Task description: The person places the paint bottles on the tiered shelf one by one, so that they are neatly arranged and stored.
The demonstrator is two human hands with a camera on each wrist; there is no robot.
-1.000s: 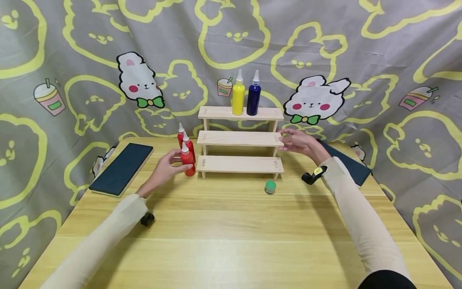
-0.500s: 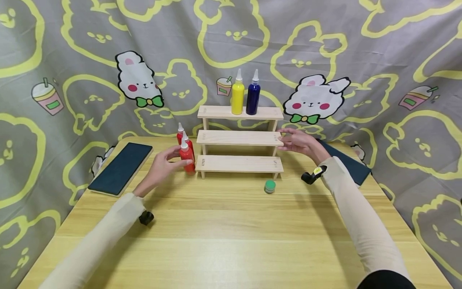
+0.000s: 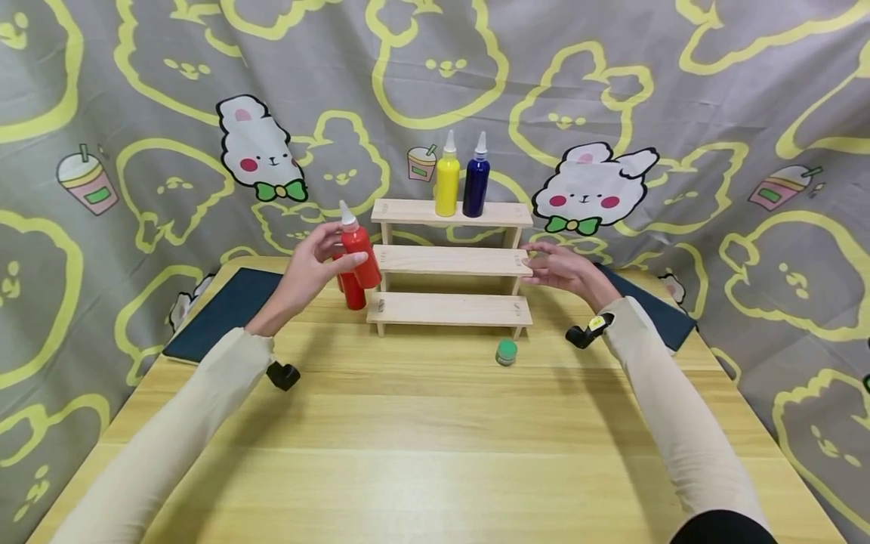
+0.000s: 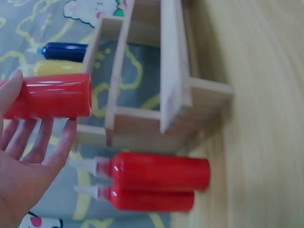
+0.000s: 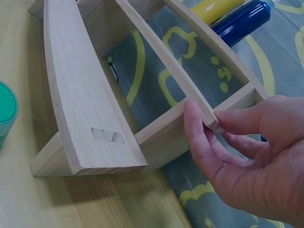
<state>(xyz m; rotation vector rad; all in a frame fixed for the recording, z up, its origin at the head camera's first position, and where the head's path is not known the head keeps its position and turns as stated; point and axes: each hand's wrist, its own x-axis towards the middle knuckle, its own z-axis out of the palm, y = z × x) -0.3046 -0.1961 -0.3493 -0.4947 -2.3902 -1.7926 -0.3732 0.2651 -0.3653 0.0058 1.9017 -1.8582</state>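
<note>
My left hand [image 3: 302,276] holds a red squeeze bottle [image 3: 362,257] with a white nozzle. The bottle is lifted off the table and leans slightly, beside the left end of a three-tier wooden shelf [image 3: 448,308]. Below it, two more red bottles [image 4: 161,172] stand on the table, partly hidden in the head view. At the other end, my right hand [image 3: 563,269] pinches the corner of the middle tier [image 5: 183,80] between thumb and fingers. A yellow bottle [image 3: 447,186] and a dark blue bottle [image 3: 476,187] stand upright on the top tier.
A small jar with a green lid [image 3: 506,353] sits in front of the shelf's right leg. Dark flat boards lie at the left [image 3: 220,313] and right [image 3: 649,310] of the table [image 3: 435,453]. A patterned curtain [image 3: 326,83] hangs behind.
My left hand has raised the front red bottle off the table, up and slightly right, tilting it. The right hand keeps its place at the shelf.
</note>
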